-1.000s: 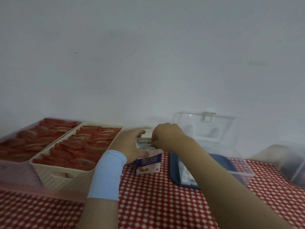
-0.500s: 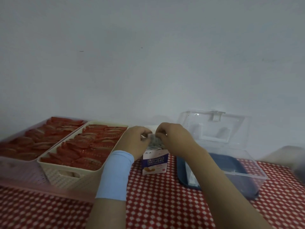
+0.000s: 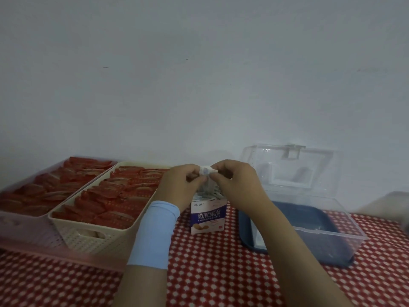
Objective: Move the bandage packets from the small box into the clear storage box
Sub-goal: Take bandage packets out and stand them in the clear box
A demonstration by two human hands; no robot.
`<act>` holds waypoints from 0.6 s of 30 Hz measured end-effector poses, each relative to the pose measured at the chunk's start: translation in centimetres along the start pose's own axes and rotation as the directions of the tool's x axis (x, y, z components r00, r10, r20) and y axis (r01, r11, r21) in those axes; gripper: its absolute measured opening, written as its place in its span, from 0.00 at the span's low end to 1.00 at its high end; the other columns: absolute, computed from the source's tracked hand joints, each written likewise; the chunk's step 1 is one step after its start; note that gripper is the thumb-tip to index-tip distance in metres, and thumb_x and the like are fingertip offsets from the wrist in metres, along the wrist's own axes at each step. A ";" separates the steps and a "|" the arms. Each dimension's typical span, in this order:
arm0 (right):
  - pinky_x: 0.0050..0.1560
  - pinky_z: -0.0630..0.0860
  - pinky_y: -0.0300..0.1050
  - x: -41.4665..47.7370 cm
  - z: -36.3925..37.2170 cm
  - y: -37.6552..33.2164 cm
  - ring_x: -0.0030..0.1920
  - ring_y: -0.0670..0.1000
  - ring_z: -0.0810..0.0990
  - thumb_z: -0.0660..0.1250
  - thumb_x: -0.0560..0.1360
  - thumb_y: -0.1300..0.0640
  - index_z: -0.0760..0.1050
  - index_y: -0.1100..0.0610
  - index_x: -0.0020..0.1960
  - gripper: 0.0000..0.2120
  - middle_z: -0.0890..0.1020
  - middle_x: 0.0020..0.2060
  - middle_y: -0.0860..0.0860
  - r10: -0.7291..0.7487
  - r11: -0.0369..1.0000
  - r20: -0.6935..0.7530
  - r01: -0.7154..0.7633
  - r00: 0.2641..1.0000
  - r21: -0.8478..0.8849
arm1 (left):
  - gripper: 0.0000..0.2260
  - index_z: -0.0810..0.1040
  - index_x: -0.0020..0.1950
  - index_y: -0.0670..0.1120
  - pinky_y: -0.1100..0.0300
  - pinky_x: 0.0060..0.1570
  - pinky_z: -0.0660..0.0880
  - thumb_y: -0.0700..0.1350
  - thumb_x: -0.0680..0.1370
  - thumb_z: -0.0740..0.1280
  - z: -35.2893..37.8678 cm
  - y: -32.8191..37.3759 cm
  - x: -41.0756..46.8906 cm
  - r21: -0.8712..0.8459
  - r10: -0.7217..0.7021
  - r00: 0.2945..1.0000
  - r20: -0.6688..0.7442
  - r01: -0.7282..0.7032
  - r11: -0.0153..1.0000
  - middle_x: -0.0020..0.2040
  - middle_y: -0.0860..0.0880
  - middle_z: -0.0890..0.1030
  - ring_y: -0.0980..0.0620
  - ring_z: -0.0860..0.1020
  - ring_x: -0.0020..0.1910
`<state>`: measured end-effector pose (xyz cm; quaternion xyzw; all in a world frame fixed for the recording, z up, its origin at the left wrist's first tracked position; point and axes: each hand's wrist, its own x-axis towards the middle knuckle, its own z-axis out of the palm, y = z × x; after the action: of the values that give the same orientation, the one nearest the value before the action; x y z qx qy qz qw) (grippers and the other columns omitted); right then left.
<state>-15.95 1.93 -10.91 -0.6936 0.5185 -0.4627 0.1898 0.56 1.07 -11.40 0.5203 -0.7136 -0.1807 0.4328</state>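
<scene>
A small white and blue bandage box (image 3: 208,217) stands upright on the checked cloth, its top open with several packets sticking out. Directly above it my left hand (image 3: 179,187) and my right hand (image 3: 236,185) both pinch a bunch of bandage packets (image 3: 207,173) between their fingertips. The packets' lower ends still reach into the box opening. To the right sits the clear storage box (image 3: 332,234) with a blue base, its clear lid (image 3: 292,171) standing open against the wall. A white item lies inside at its left.
Two trays of red packets stand at the left: a cream basket (image 3: 88,233) and a pinkish clear bin (image 3: 24,231). A red and white checked tablecloth (image 3: 210,267) covers the table. The wall is close behind. A blurred clear object (image 3: 396,207) sits at far right.
Both hands rose from the box top, drawing the bunch of packets upward. My left hand left the side of the box and now pinches the packets with the right.
</scene>
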 end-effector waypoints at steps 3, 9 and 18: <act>0.41 0.82 0.45 -0.1 -0.5 -0.4 0.38 0.49 0.84 0.74 0.75 0.55 0.85 0.52 0.45 0.02 0.86 0.35 0.48 0.019 0.986 0.001 -0.019 1.000 0.164 | 0.05 0.81 0.49 0.53 0.60 0.45 0.78 0.46 0.74 0.74 0.0 0.4 0.0 -0.104 -0.029 1.000 -0.004 0.029 0.994 0.39 0.54 0.85 0.58 0.82 0.41; 0.34 0.71 0.28 0.0 -2.5 -1.8 0.29 0.37 0.75 0.72 0.76 0.64 0.85 0.59 0.50 0.05 0.82 0.28 0.42 -0.018 0.899 -0.032 0.030 0.999 0.438 | 0.11 0.79 0.48 0.44 0.58 0.46 0.80 0.51 0.81 0.65 -1.8 2.9 -0.2 -0.431 -0.148 0.979 0.137 0.193 0.881 0.47 0.48 0.86 0.51 0.84 0.45; 0.36 0.74 0.30 -0.5 -2.4 -2.4 0.33 0.39 0.79 0.69 0.78 0.64 0.83 0.58 0.57 0.10 0.85 0.36 0.47 0.016 0.829 0.056 -0.045 0.998 0.557 | 0.14 0.85 0.53 0.39 0.57 0.40 0.82 0.46 0.76 0.65 -1.8 2.2 -1.2 -0.782 -0.073 0.874 0.480 0.464 0.416 0.52 0.38 0.84 0.49 0.84 0.40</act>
<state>-16.67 3.87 -8.13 -0.6109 0.3671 -0.5735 0.4039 0.79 3.34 -9.31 0.2862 -0.4889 -0.6852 0.4579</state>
